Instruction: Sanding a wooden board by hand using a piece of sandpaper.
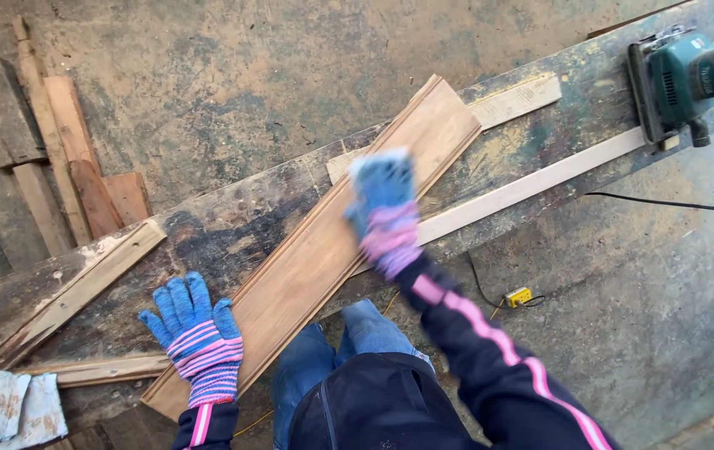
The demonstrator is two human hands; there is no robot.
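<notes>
Nearest: left hand [194, 333], gloved blue with pink stripes, fingers spread flat on the near end of a long brown moulded board [323, 242] lying diagonally across the worn, stained tabletop [232, 217]. Mid: right hand [386, 208], motion-blurred on the board's middle, its grip unreadable; step judged to be sanding or wiping the face, so the next stroke calls for firm bracing. Far: pale wood strip [532, 185], green power saw [690, 75].
</notes>
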